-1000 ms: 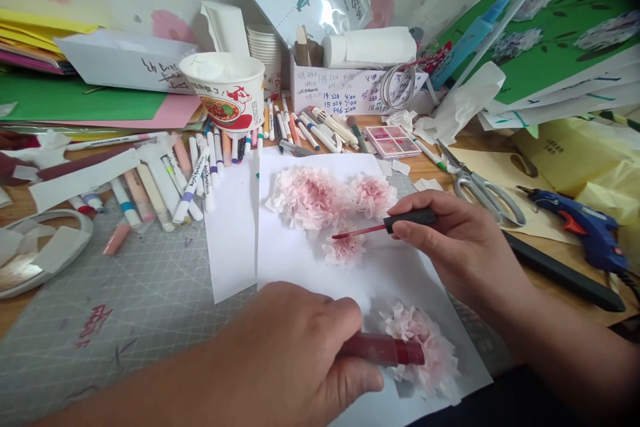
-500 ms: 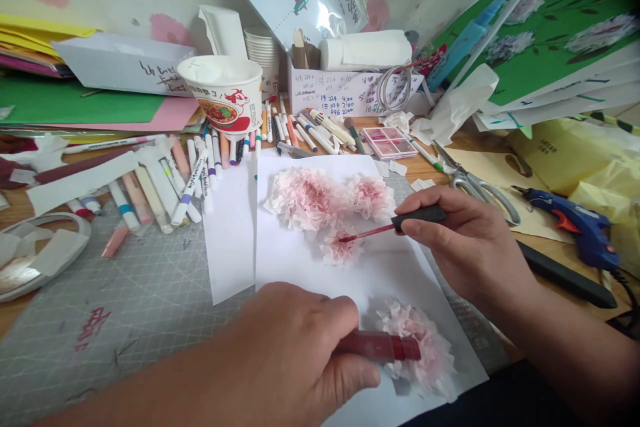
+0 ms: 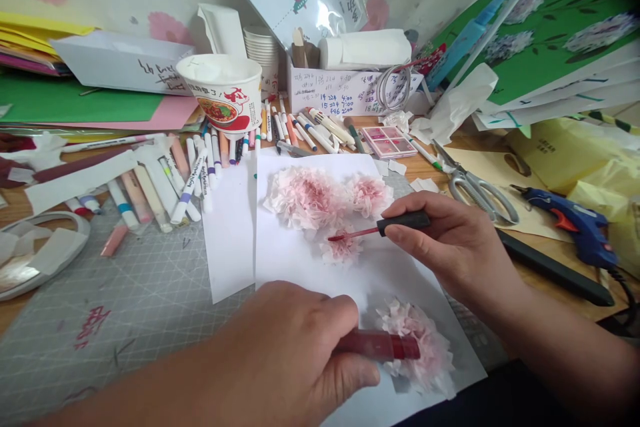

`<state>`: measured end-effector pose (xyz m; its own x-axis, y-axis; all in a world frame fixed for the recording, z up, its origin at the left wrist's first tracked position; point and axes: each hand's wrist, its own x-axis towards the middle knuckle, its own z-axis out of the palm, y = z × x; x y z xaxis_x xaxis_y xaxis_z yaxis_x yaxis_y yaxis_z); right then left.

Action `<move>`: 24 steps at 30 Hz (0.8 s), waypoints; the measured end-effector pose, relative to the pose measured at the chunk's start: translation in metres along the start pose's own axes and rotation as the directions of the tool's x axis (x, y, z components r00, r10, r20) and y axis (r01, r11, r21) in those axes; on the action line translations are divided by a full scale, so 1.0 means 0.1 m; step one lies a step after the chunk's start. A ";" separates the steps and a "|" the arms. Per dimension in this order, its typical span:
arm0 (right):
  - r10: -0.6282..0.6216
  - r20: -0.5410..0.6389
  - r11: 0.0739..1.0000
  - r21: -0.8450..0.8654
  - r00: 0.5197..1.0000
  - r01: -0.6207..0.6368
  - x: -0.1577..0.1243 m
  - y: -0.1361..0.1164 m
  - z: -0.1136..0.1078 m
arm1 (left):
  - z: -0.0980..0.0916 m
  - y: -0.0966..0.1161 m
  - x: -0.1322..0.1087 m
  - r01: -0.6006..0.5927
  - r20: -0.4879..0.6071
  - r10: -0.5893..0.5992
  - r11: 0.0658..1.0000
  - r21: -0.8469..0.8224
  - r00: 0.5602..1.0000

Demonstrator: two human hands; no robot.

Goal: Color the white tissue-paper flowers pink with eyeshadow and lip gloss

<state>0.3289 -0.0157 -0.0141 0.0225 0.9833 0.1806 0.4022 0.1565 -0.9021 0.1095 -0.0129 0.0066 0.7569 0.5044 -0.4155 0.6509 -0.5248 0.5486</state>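
Observation:
My right hand point(image 3: 450, 233) pinches the black cap of a lip gloss wand point(image 3: 406, 221). The wand's red tip lies over the small pink-and-white paper flower point(image 3: 343, 248); I cannot tell whether it touches the petals. My left hand point(image 3: 305, 340) is closed around a red lip gloss tube point(image 3: 373, 345), its uncapped neck pointing right, above a larger paper flower point(image 3: 423, 347). Farther back on the white paper point(image 3: 295, 267) are a big paper flower point(image 3: 305, 197) and a smaller paper flower point(image 3: 369, 195), both with pink centres.
Several markers point(image 3: 190, 187) lie behind and left of the paper, on and near a grey cutting mat point(image 3: 150, 280). A paper cup point(image 3: 220, 97) and a makeup palette point(image 3: 389, 141) stand at the back. Scissors point(image 3: 480, 190) and a blue glue gun point(image 3: 575, 217) lie on the right.
My right hand has shifted slightly left with the wand, so its tip has moved from the small flower's middle toward its left side. My left hand and the tube have stayed put.

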 end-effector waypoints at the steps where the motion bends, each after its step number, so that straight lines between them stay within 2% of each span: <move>1: -0.001 0.001 1.000 0.000 1.000 0.001 0.01 0.00 0.00 | 0.00 0.00 0.00 -0.001 0.000 0.001 1.000 0.002 1.000; 7: 0.023 -0.038 0.999 0.036 0.999 -0.022 0.01 0.00 -0.02 | 0.02 0.00 -0.01 -0.013 -0.009 0.013 1.000 0.014 1.000; 14: 0.009 0.001 1.000 -0.005 1.000 -0.009 -0.01 0.01 -0.01 | 0.07 -0.03 -0.03 -0.024 -0.028 0.025 0.999 0.027 0.999; 18: 0.008 -0.021 0.999 0.039 1.000 -0.007 0.00 0.01 0.00 | 0.06 -0.02 -0.01 -0.026 -0.038 0.027 0.999 0.021 0.999; 24: 0.022 0.005 0.998 0.055 1.000 -0.022 0.01 0.00 0.05 | 0.04 0.02 0.00 0.013 0.019 -0.013 0.999 0.038 1.000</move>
<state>0.3247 -0.0140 -0.0162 0.0266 0.9870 0.1585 0.3510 0.1392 -0.9260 0.1106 -0.0163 0.0048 0.7490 0.4983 -0.4367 0.6622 -0.5439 0.5154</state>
